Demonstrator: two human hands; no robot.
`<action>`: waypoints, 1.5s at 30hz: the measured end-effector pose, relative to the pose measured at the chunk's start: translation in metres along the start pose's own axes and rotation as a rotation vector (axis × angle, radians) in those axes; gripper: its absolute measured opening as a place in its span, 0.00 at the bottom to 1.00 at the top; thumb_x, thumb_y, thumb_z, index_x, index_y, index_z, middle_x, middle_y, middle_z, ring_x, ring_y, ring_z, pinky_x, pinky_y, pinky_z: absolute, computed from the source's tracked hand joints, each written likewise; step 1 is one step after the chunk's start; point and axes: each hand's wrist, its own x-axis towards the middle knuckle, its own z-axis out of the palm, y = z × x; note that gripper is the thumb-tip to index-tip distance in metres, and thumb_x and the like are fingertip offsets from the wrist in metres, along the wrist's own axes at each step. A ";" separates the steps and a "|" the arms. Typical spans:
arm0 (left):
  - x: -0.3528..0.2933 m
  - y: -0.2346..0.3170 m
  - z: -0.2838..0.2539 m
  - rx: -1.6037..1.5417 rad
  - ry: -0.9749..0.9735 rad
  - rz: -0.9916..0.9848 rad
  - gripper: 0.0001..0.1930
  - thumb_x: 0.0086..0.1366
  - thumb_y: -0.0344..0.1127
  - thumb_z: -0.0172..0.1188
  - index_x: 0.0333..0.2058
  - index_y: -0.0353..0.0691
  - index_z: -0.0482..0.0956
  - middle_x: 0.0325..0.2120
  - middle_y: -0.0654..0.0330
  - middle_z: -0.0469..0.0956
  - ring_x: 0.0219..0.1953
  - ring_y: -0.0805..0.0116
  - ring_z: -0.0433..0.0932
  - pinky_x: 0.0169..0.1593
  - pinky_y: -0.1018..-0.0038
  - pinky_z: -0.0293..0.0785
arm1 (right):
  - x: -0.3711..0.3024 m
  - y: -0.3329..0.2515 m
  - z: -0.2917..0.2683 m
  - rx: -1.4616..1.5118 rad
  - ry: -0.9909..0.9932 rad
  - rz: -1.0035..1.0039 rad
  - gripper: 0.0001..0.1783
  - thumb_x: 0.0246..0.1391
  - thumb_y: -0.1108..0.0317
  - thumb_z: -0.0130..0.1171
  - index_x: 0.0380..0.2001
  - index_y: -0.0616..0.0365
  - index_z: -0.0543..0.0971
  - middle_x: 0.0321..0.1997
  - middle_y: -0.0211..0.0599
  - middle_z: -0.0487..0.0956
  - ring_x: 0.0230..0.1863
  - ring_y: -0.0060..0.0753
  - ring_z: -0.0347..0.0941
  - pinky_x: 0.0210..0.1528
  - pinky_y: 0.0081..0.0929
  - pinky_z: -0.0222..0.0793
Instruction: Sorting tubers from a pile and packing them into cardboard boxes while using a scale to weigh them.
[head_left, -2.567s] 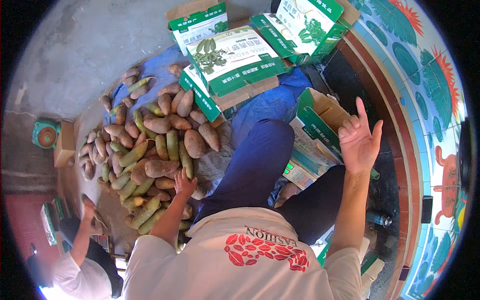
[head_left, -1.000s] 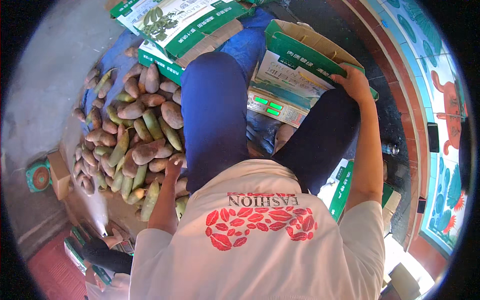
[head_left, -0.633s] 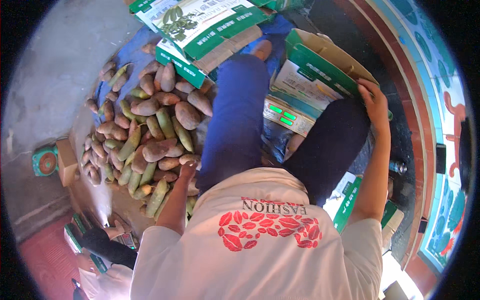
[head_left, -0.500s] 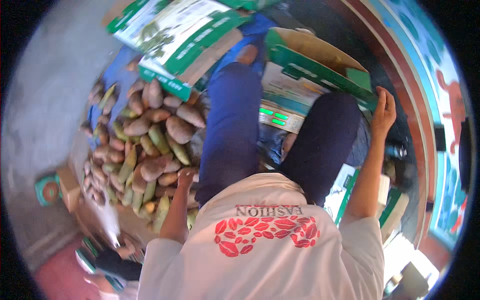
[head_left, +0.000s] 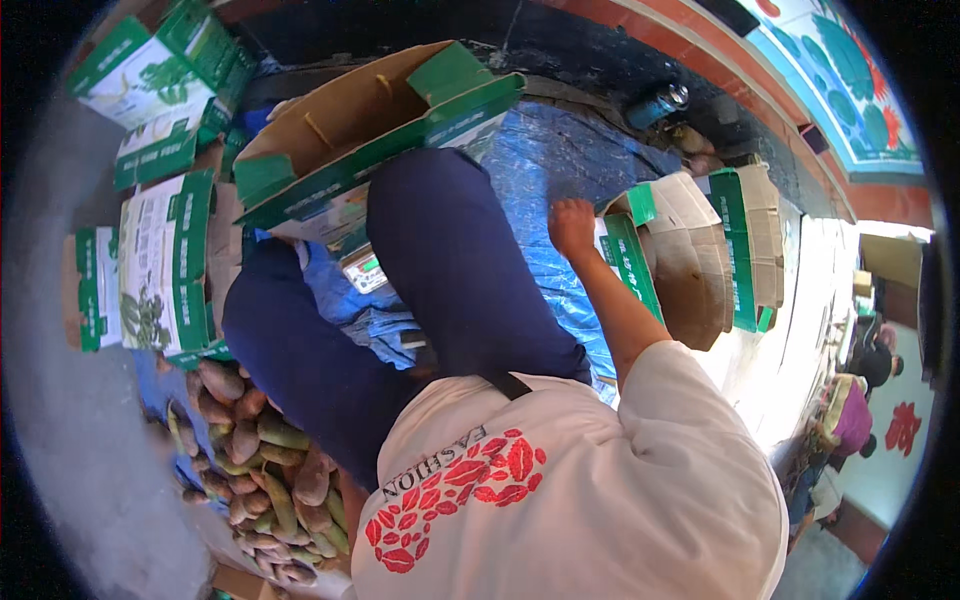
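My right hand (head_left: 572, 228) is over the blue tarp (head_left: 535, 150), just left of an open green and white carton (head_left: 625, 260). Its fingers look curled, and nothing shows in them. Of my left arm only a bit (head_left: 352, 500) appears beside my shirt, and the hand is hidden. Beyond my knees stands a large open carton (head_left: 330, 190) with its flaps up. Below it, a scale (head_left: 365, 272) with a lit green display shows between my legs. A heap of brown and greenish tubers (head_left: 285, 470) lies to my left.
Several green and white cartons (head_left: 160, 260) stand at the far left. Another open carton (head_left: 745, 245) is at the right. A blue bottle or flask (head_left: 657, 106) lies near the wall, with a few tubers (head_left: 692, 140) beside it. Other people (head_left: 850, 415) are at the far right.
My view has swung to the right, so the tuber heap now sits lower left and the right-hand cartons show more. My left hand, seen before at the heap, has gone from view.
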 end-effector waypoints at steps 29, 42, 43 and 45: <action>-0.144 0.000 0.006 -0.005 0.415 -0.331 0.13 0.56 0.38 0.53 0.40 0.43 0.76 0.39 0.50 0.75 0.45 0.51 0.71 0.50 0.64 0.67 | 0.077 0.038 0.099 -0.385 -1.064 0.122 0.39 0.42 0.38 0.51 0.56 0.46 0.65 0.63 0.37 0.60 0.64 0.49 0.52 0.61 0.61 0.40; -0.138 0.017 0.002 -0.209 0.443 -0.563 0.15 0.54 0.43 0.49 0.34 0.40 0.77 0.39 0.47 0.75 0.44 0.51 0.72 0.51 0.62 0.65 | 0.049 -0.047 0.114 -0.511 -1.025 -0.270 0.38 0.43 0.39 0.51 0.56 0.46 0.65 0.63 0.37 0.60 0.64 0.49 0.51 0.61 0.62 0.39; -0.138 0.023 0.000 -0.102 0.454 -0.550 0.15 0.54 0.42 0.48 0.32 0.38 0.77 0.37 0.47 0.75 0.43 0.51 0.73 0.50 0.62 0.65 | 0.046 -0.048 0.114 -0.520 -1.023 -0.282 0.38 0.43 0.39 0.51 0.56 0.46 0.65 0.63 0.37 0.60 0.64 0.49 0.51 0.61 0.62 0.39; -0.137 0.022 -0.002 0.002 0.472 -0.534 0.16 0.54 0.42 0.47 0.31 0.37 0.77 0.36 0.47 0.76 0.42 0.51 0.74 0.49 0.62 0.65 | 0.043 -0.051 0.115 -0.535 -1.016 -0.310 0.38 0.43 0.39 0.51 0.56 0.46 0.65 0.63 0.37 0.60 0.64 0.49 0.50 0.62 0.62 0.39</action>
